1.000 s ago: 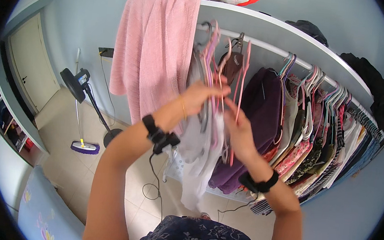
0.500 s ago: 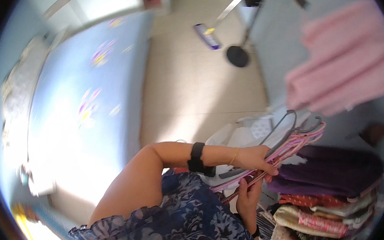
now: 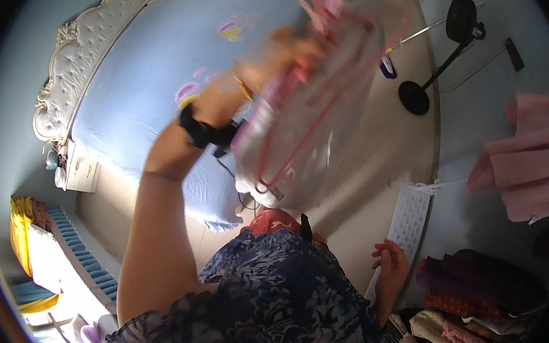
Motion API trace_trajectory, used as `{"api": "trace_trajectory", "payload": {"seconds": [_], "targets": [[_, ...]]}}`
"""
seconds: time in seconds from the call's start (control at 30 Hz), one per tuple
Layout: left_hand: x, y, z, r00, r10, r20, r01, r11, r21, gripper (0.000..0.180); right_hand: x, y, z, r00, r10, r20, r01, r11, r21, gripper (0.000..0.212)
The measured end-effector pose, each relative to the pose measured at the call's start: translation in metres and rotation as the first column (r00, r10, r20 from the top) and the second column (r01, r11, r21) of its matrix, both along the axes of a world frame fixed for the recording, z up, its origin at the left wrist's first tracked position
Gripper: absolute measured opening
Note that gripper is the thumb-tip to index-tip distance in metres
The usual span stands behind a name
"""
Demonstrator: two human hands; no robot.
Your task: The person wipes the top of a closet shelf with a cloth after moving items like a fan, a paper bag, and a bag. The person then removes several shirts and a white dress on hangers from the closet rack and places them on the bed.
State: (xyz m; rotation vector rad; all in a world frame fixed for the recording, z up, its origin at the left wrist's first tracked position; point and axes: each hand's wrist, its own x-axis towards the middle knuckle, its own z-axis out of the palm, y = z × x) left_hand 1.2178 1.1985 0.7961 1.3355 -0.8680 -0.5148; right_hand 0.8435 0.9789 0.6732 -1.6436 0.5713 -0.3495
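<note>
My left hand [image 3: 296,60], smeared by motion, is raised in front of the bed and grips a bunch of pink clothes hangers [image 3: 326,11]. Their thin frames spread down to the right. Behind and below them shows a whitish, see-through plastic bag [image 3: 309,181]; I cannot tell whether the hand holds it too. Lower right, my right hand [image 3: 391,268] has its fingers apart and loosely bent, with nothing in them. It is nearest to a white patterned panel [image 3: 411,214] and a stack of folded clothes [image 3: 462,331].
A bed [image 3: 154,65] with a blue flowered sheet fills the upper left. At the upper right stand a black fan [image 3: 414,97] and a mop [image 3: 388,67]. Pink cloth [image 3: 527,159] hangs at the right wall. A white nightstand [image 3: 82,168] stands beside the headboard.
My left hand has swung up and left with the hangers, away from the clothes stack. My right hand has let go of them and dropped to the right. The view has shifted.
</note>
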Motion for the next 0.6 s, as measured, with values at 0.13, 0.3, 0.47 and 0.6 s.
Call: {"api": "trace_trajectory", "payload": {"seconds": [0.13,0.3,0.47,0.6], "targets": [[0.082,0.108,0.062,0.989,0.137,0.051,-0.119,0.958,-0.262,0.037,0.035,0.018,-0.016,0.996,-0.039,-0.080,0.036,0.998,-0.043,0.022],[0.158,0.296,0.141,0.892,0.441,0.095,-0.396,0.867,-0.302,0.035,0.112,0.055,-0.007,1.000,0.021,0.002,-0.021,0.997,-0.074,0.020],[0.211,0.443,0.071,0.768,0.638,-0.050,-0.575,0.655,-0.490,0.037,0.171,0.097,-0.003,0.991,0.102,-0.090,-0.117,0.976,-0.186,0.021],[0.205,0.568,-0.066,0.591,0.729,-0.345,-0.799,0.470,-0.376,0.035,0.191,0.113,-0.006,0.953,0.208,-0.222,-0.271,0.912,-0.309,0.019]]}}
